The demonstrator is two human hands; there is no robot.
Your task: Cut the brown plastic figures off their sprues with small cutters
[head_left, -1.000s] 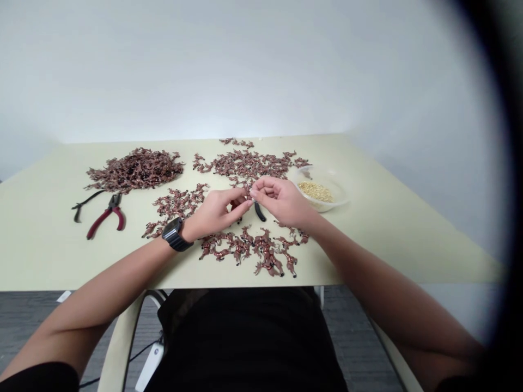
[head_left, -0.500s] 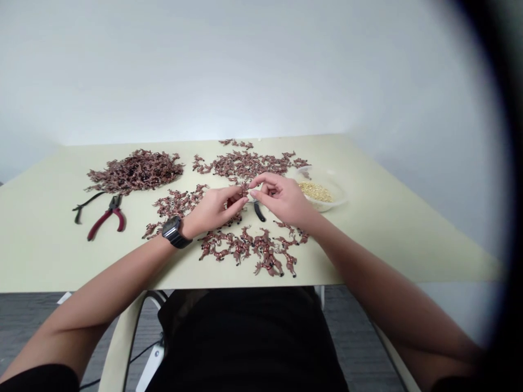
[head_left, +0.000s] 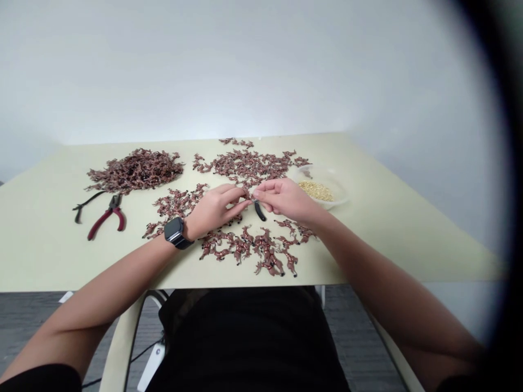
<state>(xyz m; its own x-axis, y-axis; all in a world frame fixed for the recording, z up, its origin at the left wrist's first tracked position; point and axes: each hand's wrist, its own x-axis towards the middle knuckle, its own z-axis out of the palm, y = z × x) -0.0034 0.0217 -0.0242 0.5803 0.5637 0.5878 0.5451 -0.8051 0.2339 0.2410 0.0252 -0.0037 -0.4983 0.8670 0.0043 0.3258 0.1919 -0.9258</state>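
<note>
Holds brown figurine (head_left: pixel 247 194) in left hand (head_left: pixel 215 209); pinches right hand (head_left: pixel 288 200) narrow, on contents too small to tell. Includes black handle (head_left: pixel 260 212), bowl (head_left: pixel 340 188) of golden bits (head_left: pixel 316 190).

"Where is the camera looking from?"

"It is sitting on the person's head, facing forward and down over the counter (head_left: pixel 49 250)."

"How near?"

"Close: the forearms (head_left: pixel 126 286) are entering from below, left hand (head_left: pixel 209 209) and right hand (head_left: pixel 288 202) are showing mid-frame, and the wall (head_left: pixel 245 65) is filling the top."
</note>
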